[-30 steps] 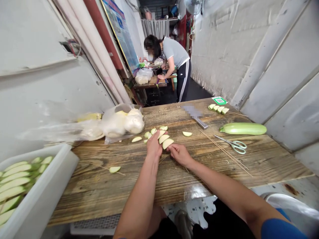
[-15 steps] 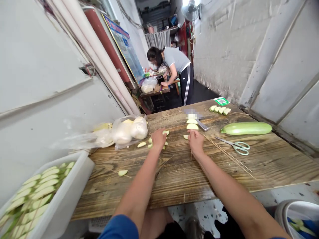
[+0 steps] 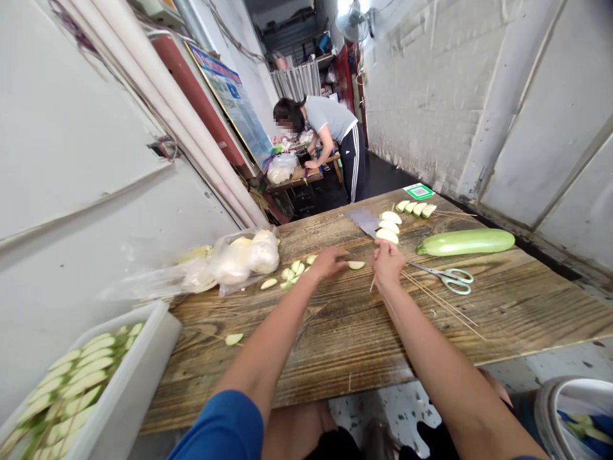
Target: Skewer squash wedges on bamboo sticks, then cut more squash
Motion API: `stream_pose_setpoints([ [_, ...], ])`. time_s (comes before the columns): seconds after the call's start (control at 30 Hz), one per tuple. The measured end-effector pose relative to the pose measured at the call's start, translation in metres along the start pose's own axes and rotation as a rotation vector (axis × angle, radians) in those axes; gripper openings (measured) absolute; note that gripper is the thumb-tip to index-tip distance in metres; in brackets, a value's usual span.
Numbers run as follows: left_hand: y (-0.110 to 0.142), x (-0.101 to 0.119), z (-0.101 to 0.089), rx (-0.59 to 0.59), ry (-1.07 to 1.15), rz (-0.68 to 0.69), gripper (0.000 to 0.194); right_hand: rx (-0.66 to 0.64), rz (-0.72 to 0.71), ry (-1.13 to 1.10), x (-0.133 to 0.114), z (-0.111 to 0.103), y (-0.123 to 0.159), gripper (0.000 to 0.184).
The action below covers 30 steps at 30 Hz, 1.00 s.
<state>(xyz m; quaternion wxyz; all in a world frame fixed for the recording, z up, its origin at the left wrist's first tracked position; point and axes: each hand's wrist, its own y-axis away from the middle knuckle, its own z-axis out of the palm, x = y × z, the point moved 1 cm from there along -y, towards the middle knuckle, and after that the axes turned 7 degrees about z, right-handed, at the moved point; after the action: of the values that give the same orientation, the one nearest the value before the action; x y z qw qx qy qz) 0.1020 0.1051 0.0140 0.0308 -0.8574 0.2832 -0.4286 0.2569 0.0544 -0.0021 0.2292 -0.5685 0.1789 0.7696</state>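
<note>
My right hand (image 3: pixel 387 263) is closed around a thin wooden skewer (image 3: pixel 372 285) whose lower end sticks out below the fist. Pale green squash slices (image 3: pixel 389 227) are threaded in a row above that hand. Stretched over the table, my left hand (image 3: pixel 330 262) has its fingers apart, with the tips beside a single half-round slice (image 3: pixel 356 265). Whether they touch it I cannot tell. Several loose slices (image 3: pixel 288 274) lie left of this hand, partly behind it. A knife blade (image 3: pixel 363 220) lies flat behind the threaded slices, its handle hidden.
Right of my hands lie scissors (image 3: pixel 457 280), bare skewers (image 3: pixel 445 304), a whole squash (image 3: pixel 467 242) and a finished skewer of slices (image 3: pixel 416 209). At left stand a plastic bag (image 3: pixel 246 257) and a white bin (image 3: pixel 138 358) of skewered slices. A person (image 3: pixel 330 121) bends over another table.
My left hand has moved right, from the loose slices to the lone slice. My right hand has shifted slightly right with the skewer, uncovering more of the knife blade.
</note>
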Motion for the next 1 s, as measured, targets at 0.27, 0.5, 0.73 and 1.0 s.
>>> stream_pose_setpoints([
  [0.27, -0.008, 0.014, 0.037, -0.205, -0.018, -0.065, 0.022, 0.115, 0.054, -0.084, -0.004, -0.001, 0.000, 0.021],
  [0.5, 0.024, 0.000, -0.014, 0.231, 1.111, -0.486, 0.019, -0.386, 0.009, 0.123, -0.013, 0.015, 0.030, 0.026],
  [0.73, 0.082, -0.029, -0.048, 0.681, 1.463, -0.413, 0.011, -0.880, -0.189, 0.514, -0.004, 0.027, 0.083, 0.030],
  [1.0, 0.085, -0.040, -0.061, 0.906, 1.578, -0.540, 0.012, -0.928, -0.328, 0.771, 0.012, 0.026, 0.100, 0.030],
])
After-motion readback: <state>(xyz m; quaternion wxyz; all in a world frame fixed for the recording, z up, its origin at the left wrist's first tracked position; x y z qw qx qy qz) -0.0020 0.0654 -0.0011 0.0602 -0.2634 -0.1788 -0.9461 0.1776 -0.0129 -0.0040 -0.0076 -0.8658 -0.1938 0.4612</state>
